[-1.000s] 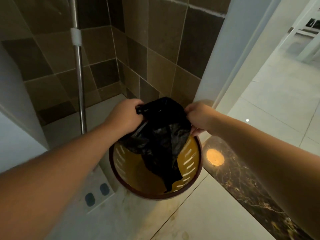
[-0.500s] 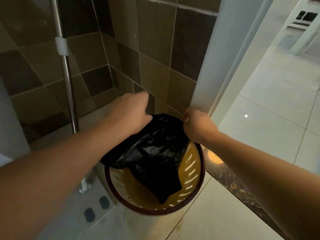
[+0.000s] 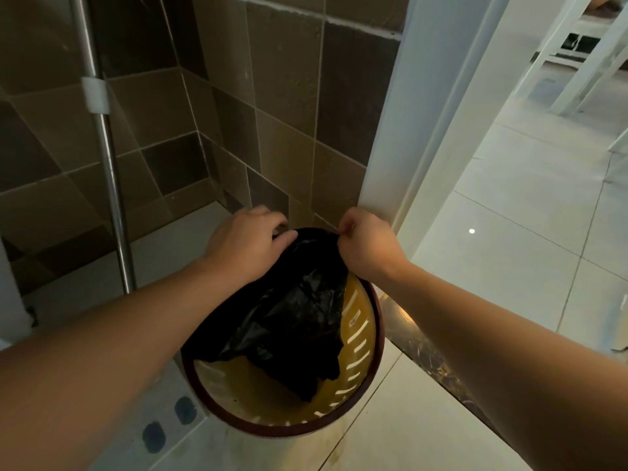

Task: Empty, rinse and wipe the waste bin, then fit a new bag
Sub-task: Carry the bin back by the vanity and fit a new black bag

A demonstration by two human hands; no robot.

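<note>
A round yellow waste bin point(image 3: 365, 338) with slotted walls and a dark red rim stands on the floor below me. A crumpled black bag point(image 3: 299, 314) hangs into it from the far side of the rim. My left hand point(image 3: 246, 243) grips the bag's top edge at the far left. The bag's edge at the far right is pinched by my right hand point(image 3: 365, 246). The bag's lower end dangles inside the bin above the bottom, and the near half of the bin interior is uncovered.
Brown tiled walls meet in a corner behind the bin. A metal pole point(image 3: 108, 158) with a white clip stands at the left. A white door frame point(image 3: 401, 130) rises right of the bin, with a dark marble threshold point(image 3: 438, 365) and pale floor tiles beyond.
Both hands have moved farther from me and lower, toward the bin's far rim, carrying the bag's top edge with them. The bag now lies lower in the bin.
</note>
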